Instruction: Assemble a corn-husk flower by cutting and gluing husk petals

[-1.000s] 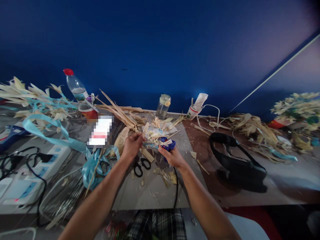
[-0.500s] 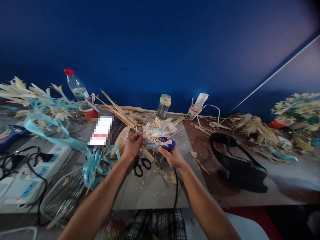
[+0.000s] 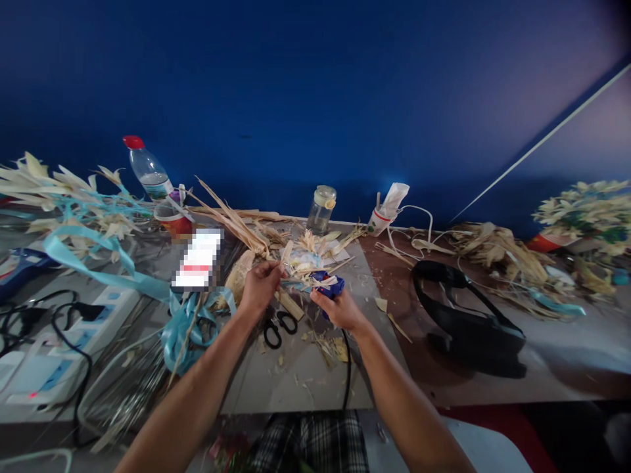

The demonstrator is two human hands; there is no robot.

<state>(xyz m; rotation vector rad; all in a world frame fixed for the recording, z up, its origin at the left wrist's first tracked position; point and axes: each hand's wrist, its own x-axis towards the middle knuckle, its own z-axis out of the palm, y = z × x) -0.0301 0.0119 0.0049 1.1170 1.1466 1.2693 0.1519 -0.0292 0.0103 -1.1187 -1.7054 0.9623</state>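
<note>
My left hand [image 3: 261, 284] is closed in a pinch at its fingertips, on what looks like a pale piece of dried husk [image 3: 286, 253]. My right hand [image 3: 341, 307] is wrapped round a blue glue gun [image 3: 331, 284], whose black cord [image 3: 348, 371] runs down over the table's front edge. The gun's nozzle is hard to make out among the husk pieces. Just beyond both hands lies a heap of cut husk petals [image 3: 313, 243] on a white sheet. Black-handled scissors [image 3: 280, 330] rest below the left hand, their blades partly hidden by husk.
To the left are light blue ribbon [image 3: 182, 335], a phone [image 3: 198, 259], a power strip [image 3: 73, 341] and a red-capped bottle [image 3: 150, 172]. A jar [image 3: 322, 210] and a paper cup [image 3: 379, 222] stand at the back. A black headset-like object [image 3: 473, 328] lies right, near more husk [image 3: 486, 253].
Almost nothing differs. The whole view has shifted very slightly, and both hands keep their holds in nearly the same place.
</note>
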